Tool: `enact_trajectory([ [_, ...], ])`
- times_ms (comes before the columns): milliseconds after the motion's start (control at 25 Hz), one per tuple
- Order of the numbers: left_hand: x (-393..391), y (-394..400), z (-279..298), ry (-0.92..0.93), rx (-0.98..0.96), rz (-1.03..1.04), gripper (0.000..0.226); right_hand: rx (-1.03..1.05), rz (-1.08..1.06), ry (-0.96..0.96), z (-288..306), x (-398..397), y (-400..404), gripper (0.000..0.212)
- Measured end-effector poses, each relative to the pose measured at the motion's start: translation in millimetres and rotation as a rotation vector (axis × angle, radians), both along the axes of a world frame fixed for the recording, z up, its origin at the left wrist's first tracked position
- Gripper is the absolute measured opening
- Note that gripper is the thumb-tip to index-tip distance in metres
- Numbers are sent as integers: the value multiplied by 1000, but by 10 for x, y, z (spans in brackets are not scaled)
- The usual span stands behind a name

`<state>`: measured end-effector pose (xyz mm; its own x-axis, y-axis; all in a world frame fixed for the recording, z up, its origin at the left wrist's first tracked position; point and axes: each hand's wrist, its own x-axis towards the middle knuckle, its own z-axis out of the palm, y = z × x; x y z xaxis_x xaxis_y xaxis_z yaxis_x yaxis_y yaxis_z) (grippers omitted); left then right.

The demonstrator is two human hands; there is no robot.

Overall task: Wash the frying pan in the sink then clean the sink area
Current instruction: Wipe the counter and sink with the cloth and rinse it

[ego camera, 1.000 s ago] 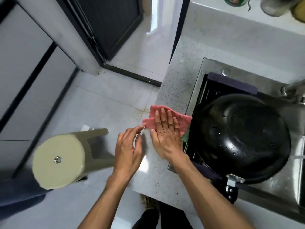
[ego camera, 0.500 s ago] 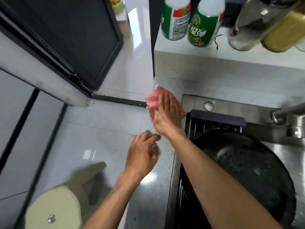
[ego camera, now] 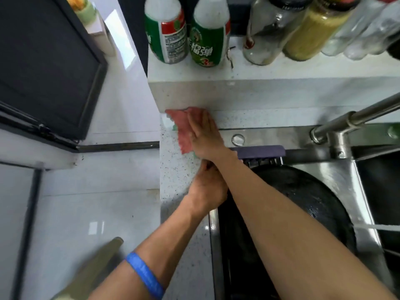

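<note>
My right hand lies flat with straight fingers on a pink cloth, pressing it onto the speckled counter at the back left corner of the sink, against the raised ledge. My left hand rests on the counter edge just below my right wrist; its fingers are partly hidden under my right forearm. The black frying pan sits in the steel sink, largely covered by my right forearm.
On the ledge above stand two green-and-white bottles and several jars. A steel tap crosses at the right. A purple rack edge lies along the sink's back. Beige stool and tiled floor at left.
My right hand has pushed the pink cloth away along the counter from the near edge to the back corner. My left hand followed along the counter. The view tilted up toward the ledge.
</note>
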<state>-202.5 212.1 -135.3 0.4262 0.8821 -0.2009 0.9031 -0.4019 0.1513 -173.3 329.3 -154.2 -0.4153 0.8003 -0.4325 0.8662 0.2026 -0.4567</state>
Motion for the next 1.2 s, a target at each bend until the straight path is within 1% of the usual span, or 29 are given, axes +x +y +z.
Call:
enact_trajectory([
  [40, -2, 40, -72, 65, -37, -30, 58, 16, 31, -57, -32, 53, 3, 58],
  [120, -26, 68, -195, 105, -63, -30, 57, 20, 13, -140, -87, 223, 64, 58],
  [240, -9, 6, -253, 150, -24, 13, 60, 21, -102, -239, -114, 803, 184, 62],
  [320, -2, -12, -268, 168, 2, 41, 58, -18, -189, -288, -85, 1253, 221, 63],
  [400, 22, -23, -294, 168, 21, 68, 57, -46, -271, -318, -62, 1693, 258, 63],
  [480, 48, -32, -289, 176, 11, 71, 59, -45, -345, -305, -75, 1966, 320, 62],
  [560, 75, -43, -267, 177, -15, 87, 61, 23, -421, -299, -90, 2069, 309, 62],
  [640, 104, -35, -236, 167, -57, 124, 65, 150, -442, -319, -79, 2110, 273, 62],
  [680, 125, -2, -197, 156, -100, 132, 68, 200, -465, -313, -30, 2143, 252, 59],
  [760, 163, 66, -68, 111, -197, 170, 72, 263, -537, -279, 157, 2209, 151, 43],
  [840, 191, 73, 132, 0, -237, 313, 66, 284, -586, -119, 361, 2228, -43, 30],
  [880, 231, 13, 248, -95, -199, 415, 60, 284, -605, -12, 458, 2235, -197, 30],
  [920, 305, -76, 369, -195, -150, 504, 54, 295, -645, 113, 558, 2249, -365, 39],
  [1000, 526, -347, 600, -385, -98, 633, 49, 251, -778, 495, 777, 2247, -742, 53],
  [1040, 662, -522, 718, -471, -85, 668, 48, 250, -814, 658, 884, 2279, -933, 53],
  [1080, 820, -688, 847, -554, -65, 679, 46, 260, -826, 742, 978, 2336, -1103, 50],
  [1120, 1003, -841, 975, -643, -37, 676, 43, 226, -849, 807, 1071, 2421, -1273, 45],
  [1160, 1197, -1000, 1076, -716, -11, 678, 40, 134, -914, 900, 1138, 2523, -1452, 40],
  [1200, 1400, -1151, 1138, -768, 8, 675, 38, 26, -1025, 1007, 1181, 2636, -1629, 36],
])
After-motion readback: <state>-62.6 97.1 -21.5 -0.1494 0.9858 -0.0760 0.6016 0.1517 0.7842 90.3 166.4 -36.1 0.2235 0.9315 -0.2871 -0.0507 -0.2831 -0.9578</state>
